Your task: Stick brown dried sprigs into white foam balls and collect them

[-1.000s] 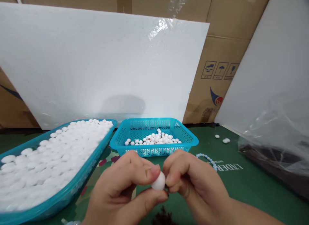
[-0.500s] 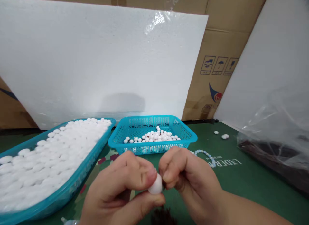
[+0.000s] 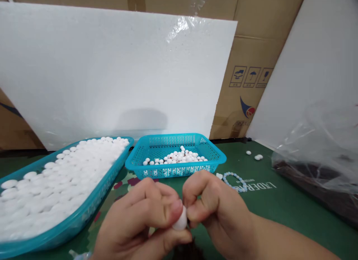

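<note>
A smooth white ball is pinched between the thumb and fingers of my left hand, low in the middle of the view. My right hand is closed in a pinch right against the ball's right side; its fingertips hide what they hold. Below the hands, a dark reddish-brown tuft shows dimly at the bottom edge. Behind them stands a small blue perforated basket with white balls along its front. A longer blue basket on the left is full of white balls.
A pale blue bead bracelet lies on the green mat. Loose white balls are farther back. A clear plastic bag with dark contents sits at the right. A white foam board leans behind the baskets.
My right fingers have closed in on the ball and now cover part of its right side. The dark bit seen between them is mostly hidden. The view has shifted slightly.
</note>
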### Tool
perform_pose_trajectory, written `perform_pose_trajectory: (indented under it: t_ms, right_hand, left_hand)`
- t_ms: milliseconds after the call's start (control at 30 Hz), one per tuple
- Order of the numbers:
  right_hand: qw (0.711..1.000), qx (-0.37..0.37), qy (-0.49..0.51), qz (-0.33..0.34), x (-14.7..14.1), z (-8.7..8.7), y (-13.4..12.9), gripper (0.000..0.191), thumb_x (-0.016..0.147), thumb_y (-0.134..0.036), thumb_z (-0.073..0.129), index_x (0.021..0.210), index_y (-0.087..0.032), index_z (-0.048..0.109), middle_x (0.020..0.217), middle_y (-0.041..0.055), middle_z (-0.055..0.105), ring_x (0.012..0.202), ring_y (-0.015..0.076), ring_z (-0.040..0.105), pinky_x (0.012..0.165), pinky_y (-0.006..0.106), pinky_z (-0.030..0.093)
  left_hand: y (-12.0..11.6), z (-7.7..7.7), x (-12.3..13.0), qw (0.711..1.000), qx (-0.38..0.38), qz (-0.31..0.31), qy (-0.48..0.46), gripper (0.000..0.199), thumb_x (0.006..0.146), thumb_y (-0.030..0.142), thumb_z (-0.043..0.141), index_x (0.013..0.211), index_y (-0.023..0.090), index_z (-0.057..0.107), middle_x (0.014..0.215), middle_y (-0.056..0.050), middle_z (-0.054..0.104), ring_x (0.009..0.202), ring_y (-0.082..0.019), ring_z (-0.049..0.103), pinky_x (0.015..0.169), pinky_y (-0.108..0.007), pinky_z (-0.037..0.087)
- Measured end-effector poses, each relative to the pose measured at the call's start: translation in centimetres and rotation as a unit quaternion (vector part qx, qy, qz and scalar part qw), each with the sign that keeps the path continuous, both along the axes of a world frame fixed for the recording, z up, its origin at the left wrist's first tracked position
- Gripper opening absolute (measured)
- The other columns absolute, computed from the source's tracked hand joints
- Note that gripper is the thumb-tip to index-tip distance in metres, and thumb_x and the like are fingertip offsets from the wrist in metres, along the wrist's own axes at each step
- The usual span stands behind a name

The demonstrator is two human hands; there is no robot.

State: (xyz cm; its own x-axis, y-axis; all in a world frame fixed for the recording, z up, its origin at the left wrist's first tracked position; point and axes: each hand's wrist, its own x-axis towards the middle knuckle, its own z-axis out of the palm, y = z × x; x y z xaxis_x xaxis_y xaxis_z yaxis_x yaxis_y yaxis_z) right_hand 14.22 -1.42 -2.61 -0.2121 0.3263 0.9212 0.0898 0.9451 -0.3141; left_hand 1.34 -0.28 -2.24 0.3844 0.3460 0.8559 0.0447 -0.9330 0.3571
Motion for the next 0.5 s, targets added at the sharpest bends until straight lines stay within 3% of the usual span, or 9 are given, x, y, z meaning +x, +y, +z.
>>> perform_pose_trajectory:
  t_ms: [133,300,400,500]
  right_hand:
    - [0.996,0.063,-0.050,-0.039,0.2,-0.2,0.4,0.019,0.079,-0.015,0.033,0.060,-0.015,0.037,0.057,-0.0015,0.041,0.054,0.0050,0.042,0.049,0.013,0.040]
    - [0.970,0.169,-0.134,-0.115,0.8,0.3,0.7,0.034,0.080,-0.015,0.022,0.050,-0.014,0.037,0.044,0.0014,0.041,0.043,0.0078,0.040,0.038,0.018,0.038]
    - [0.957,0.193,-0.169,-0.135,1.0,0.7,0.6,0.041,0.080,-0.014,0.021,0.045,-0.013,0.042,0.041,0.0024,0.043,0.041,0.0082,0.041,0.036,0.018,0.037]
    - [0.956,0.191,-0.174,-0.135,1.3,1.0,0.6,0.041,0.080,-0.014,0.022,0.046,-0.012,0.043,0.042,0.0029,0.046,0.041,0.0081,0.042,0.039,0.020,0.039]
  left_hand:
    - [-0.2,-0.3,-0.2,1.000,0.008,-0.001,-0.013,0.012,0.061,0.014,0.055,0.070,0.021,0.054,0.053,0.003,0.050,0.054,-0.010,0.049,0.050,-0.018,0.047]
    - [-0.2,-0.1,0.0,1.000,-0.016,-0.018,-0.001,0.009,0.062,0.012,0.053,0.064,0.020,0.052,0.055,0.003,0.048,0.056,-0.008,0.050,0.047,-0.014,0.046]
    - [-0.2,0.4,0.2,1.000,0.001,-0.022,-0.005,0.005,0.062,0.014,0.054,0.063,0.019,0.053,0.054,0.002,0.049,0.054,-0.009,0.051,0.046,-0.015,0.047]
    - [-0.4,0.8,0.1,0.998,0.000,-0.052,0.022,0.014,0.063,0.011,0.052,0.073,0.020,0.055,0.052,0.001,0.049,0.053,-0.010,0.051,0.047,-0.017,0.048]
